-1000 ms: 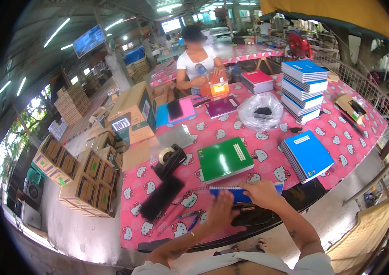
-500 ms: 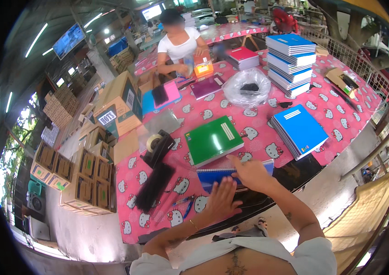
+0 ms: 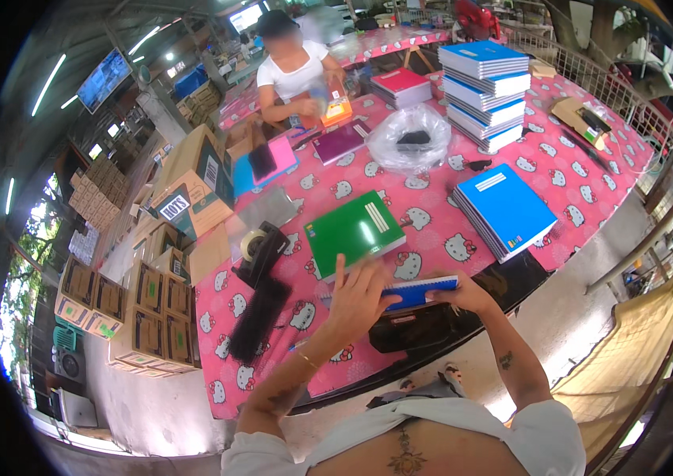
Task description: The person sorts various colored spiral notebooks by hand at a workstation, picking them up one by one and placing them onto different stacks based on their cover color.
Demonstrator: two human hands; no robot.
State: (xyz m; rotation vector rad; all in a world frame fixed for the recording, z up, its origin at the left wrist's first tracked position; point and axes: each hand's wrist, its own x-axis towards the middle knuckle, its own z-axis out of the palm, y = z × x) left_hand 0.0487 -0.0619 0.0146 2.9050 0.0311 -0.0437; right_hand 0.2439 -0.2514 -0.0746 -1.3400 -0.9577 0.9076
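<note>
A blue spiral notebook (image 3: 416, 293) is tilted up at the table's near edge, its coil-bound edge uppermost. My right hand (image 3: 465, 293) grips its right end, thumb in front. At its left end is my left hand (image 3: 356, 297), its fingers spread and partly blurred, index finger raised and thumb by the cover. Just beyond lies a green notebook (image 3: 352, 230), close to my left fingertips. To the right rests a low stack of blue notebooks (image 3: 507, 202). Left of my left hand are a black tape dispenser (image 3: 261, 254) and a bundle of thin black strands or coils (image 3: 261, 321).
A tall stack of blue notebooks (image 3: 485, 99) stands at the back right, beside a clear plastic bag (image 3: 409, 141). Maroon (image 3: 342, 143) and red notebooks (image 3: 401, 86) lie farther back. A cardboard box (image 3: 193, 178) is at the left. Across the table, a person (image 3: 293, 71) handles an orange box.
The blue notebook has gone from lying flatter under both hands to tilted up. My right hand has moved to its right end; my left hand has lifted from the cover toward the green notebook.
</note>
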